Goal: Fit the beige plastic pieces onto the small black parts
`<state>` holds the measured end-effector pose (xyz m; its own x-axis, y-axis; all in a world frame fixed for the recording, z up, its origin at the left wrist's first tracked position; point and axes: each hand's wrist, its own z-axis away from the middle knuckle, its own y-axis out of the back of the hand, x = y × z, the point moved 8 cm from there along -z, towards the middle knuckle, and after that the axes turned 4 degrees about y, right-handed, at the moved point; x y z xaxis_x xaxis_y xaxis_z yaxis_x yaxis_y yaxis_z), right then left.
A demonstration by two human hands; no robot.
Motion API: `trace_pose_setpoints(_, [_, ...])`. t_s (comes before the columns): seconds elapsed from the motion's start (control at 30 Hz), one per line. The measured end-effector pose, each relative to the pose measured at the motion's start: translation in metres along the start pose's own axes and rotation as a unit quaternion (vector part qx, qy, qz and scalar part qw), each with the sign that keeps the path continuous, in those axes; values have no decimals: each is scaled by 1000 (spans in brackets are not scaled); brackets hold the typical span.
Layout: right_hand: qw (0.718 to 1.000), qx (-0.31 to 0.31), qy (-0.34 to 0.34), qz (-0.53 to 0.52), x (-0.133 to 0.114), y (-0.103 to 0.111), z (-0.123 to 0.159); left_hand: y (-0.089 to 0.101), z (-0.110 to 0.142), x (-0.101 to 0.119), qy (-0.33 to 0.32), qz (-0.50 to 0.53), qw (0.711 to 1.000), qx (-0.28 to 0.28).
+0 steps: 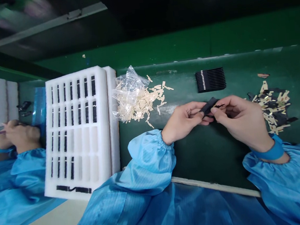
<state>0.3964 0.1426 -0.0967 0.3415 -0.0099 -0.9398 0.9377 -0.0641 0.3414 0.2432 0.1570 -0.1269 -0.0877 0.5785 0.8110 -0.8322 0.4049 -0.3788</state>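
Note:
Between the thumb and fingers of my left hand [186, 119] is a small flat black part [209, 106], tilted up to the right. My right hand [239, 118] meets it at its right end, thumb and forefinger pinched on a tiny dark piece [220, 105] too small to name. Just beyond my hands, a row of similar black parts [212, 79] stands stacked side by side, a white mark running across them. To the right of my right hand lies a pile of cream and black strips [274, 106].
A white foam tray [75, 134] with black parts in its slots stands at left. Beside it, cream-coloured small pieces [136, 105] spill from a clear plastic bag [132, 80]. A co-worker's hands [22, 135] are at the far left. The green bench [196, 157] ends at a pale front edge.

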Motion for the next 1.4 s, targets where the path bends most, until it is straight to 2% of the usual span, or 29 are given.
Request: trace_pose_setpoints(1.4, [998,10,32,57,-7,0,1,-2,2,3,5,-6,1000,13])
